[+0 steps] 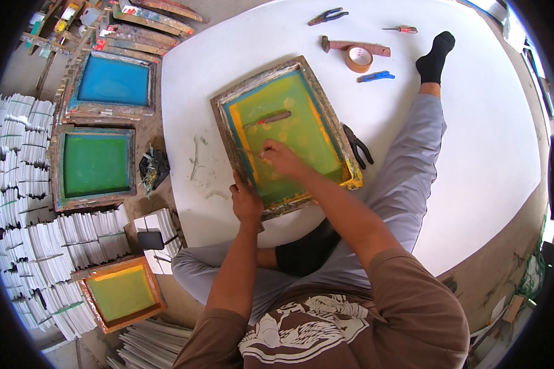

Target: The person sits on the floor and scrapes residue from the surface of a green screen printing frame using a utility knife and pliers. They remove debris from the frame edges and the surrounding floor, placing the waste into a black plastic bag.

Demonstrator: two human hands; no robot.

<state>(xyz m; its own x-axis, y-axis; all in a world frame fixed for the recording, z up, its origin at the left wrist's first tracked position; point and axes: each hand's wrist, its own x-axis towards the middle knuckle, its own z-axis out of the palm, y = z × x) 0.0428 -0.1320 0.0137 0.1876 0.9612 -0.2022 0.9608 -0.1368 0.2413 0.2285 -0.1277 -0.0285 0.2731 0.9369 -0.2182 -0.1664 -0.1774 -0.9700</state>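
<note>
The right hand [280, 158] pinches a thin tool, too small to identify, its tip against the yellow-green mesh of a wooden screen-printing frame [322, 98] lying on the white table [474, 141]. The left hand [246, 202] curls closed over the frame's near left edge. A screwdriver [268, 119] rests on the mesh just beyond the right hand; black pliers [357, 146] lie just right of the frame. A tape roll [358, 59] lies farther off.

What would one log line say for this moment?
left hand: steadies wooden-framed green mesh screen | right hand: holds thin tool on mesh | white board: underneath
</note>
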